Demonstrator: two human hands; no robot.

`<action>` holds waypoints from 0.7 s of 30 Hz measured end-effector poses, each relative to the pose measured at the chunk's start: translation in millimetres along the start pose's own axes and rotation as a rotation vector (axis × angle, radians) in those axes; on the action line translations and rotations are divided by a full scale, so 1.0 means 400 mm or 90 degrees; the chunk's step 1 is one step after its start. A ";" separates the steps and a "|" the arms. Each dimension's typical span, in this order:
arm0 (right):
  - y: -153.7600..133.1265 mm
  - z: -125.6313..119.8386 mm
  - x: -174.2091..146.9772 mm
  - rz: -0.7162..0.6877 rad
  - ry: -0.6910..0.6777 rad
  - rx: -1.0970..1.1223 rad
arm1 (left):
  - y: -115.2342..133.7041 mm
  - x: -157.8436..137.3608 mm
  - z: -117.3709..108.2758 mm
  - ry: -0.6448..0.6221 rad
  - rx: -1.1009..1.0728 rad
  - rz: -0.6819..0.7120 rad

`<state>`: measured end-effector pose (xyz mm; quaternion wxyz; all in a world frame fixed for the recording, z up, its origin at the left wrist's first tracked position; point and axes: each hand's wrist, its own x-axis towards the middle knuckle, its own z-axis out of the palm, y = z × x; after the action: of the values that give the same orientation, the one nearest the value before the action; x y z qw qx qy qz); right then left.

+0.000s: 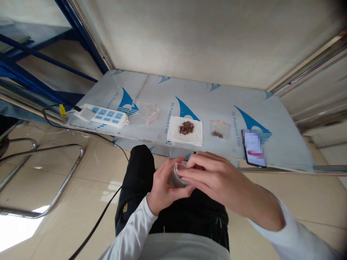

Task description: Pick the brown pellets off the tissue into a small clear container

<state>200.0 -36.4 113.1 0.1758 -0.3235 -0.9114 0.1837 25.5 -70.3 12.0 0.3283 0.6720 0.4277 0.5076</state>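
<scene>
A small clear plastic bag (179,178) is held over my lap, in front of the table edge. My left hand (165,184) grips it from the left side, fingers and thumb around it. From the right, my right hand (206,171) has its fingers at the bag's mouth and pinches the plastic there. What is inside the bag cannot be made out. On the table just beyond, a heap of small brown pieces (186,127) lies on a white paper sheet (172,135). Right of it is a flat clear zip bag (222,127) with a few similar brown pieces in it.
A power strip (108,117) with a plugged-in adapter lies at the table's left, beside several empty-looking zip bags (152,113). A phone (254,148) rests near the right front edge. Below left are a black cable (104,211) and a metal chair frame (65,180).
</scene>
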 end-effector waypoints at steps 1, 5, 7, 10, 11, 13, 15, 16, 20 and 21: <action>0.034 0.010 0.005 0.035 0.042 0.066 | -0.006 -0.004 -0.002 0.013 -0.012 -0.023; 0.231 0.099 0.036 0.280 0.256 0.087 | -0.030 -0.026 -0.011 0.055 -0.074 -0.102; 0.324 0.158 0.058 0.396 0.235 0.033 | -0.036 -0.037 -0.015 0.061 -0.092 -0.126; 0.399 0.230 0.086 0.478 0.212 -0.014 | -0.040 -0.050 -0.019 0.060 -0.092 -0.139; 0.406 0.247 0.093 0.485 0.214 -0.020 | -0.040 -0.053 -0.020 0.062 -0.089 -0.138; 0.408 0.267 0.100 0.486 0.220 -0.025 | -0.039 -0.054 -0.022 0.074 -0.083 -0.134; 0.406 0.277 0.102 0.483 0.223 -0.026 | -0.037 -0.052 -0.023 0.080 -0.077 -0.136; 0.408 0.279 0.102 0.482 0.224 -0.024 | -0.036 -0.051 -0.024 0.080 -0.075 -0.139; 0.419 0.272 0.103 0.484 0.254 -0.011 | -0.040 -0.046 -0.026 0.069 -0.059 -0.161; 0.414 0.264 0.102 0.484 0.267 -0.007 | -0.044 -0.044 -0.026 0.068 -0.051 -0.166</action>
<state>210.7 86.7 -44.7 0.2755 -0.6673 -0.6731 0.1606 9.2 -79.0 -7.5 0.3948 0.5694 0.5077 0.5120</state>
